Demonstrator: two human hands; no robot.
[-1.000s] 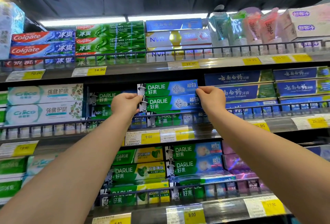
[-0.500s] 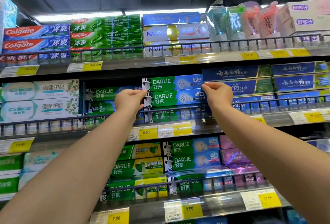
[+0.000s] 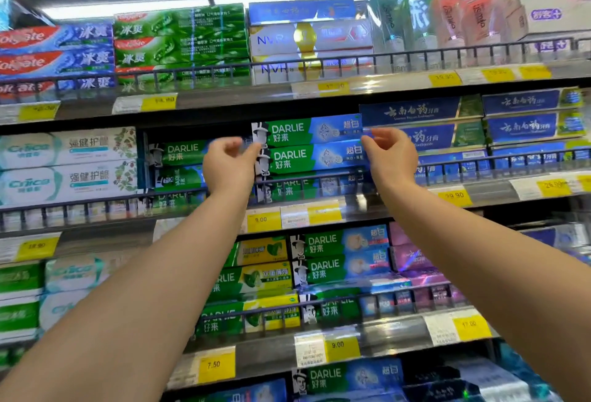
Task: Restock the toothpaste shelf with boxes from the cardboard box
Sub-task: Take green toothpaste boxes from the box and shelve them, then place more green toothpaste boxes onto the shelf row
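Darlie boxes [image 3: 308,142], green and blue, lie stacked on the middle shelf [image 3: 351,209], long sides facing out, behind a dark wire rail [image 3: 96,201]. Two are fully visible on top; a third shows partly behind the rail under them. To their left a lower stack of Darlie boxes [image 3: 179,153] sits further back in the same bay. The left hand [image 3: 228,168] is at the left end of the front stack, fingers loosely curled and slightly spread, tips just beside the box ends; motion blur hides whether they touch. The right hand [image 3: 391,155] is at the right end, thumb and fingers parted in a loose open pinch, gripping nothing that can be seen.

White Crest boxes [image 3: 68,164] fill the bay to the left, dark blue boxes [image 3: 447,126] the bay to the right. The top shelf [image 3: 224,99] holds Colgate boxes [image 3: 56,56], green boxes [image 3: 182,43], NVR boxes [image 3: 310,46] and upright tubes [image 3: 431,14]. The lower shelf [image 3: 271,350] carries more Darlie boxes, yellow-green [image 3: 256,280] and blue-green [image 3: 340,257], beside purple boxes [image 3: 415,257]. Yellow price tags [image 3: 262,219] line each shelf edge.
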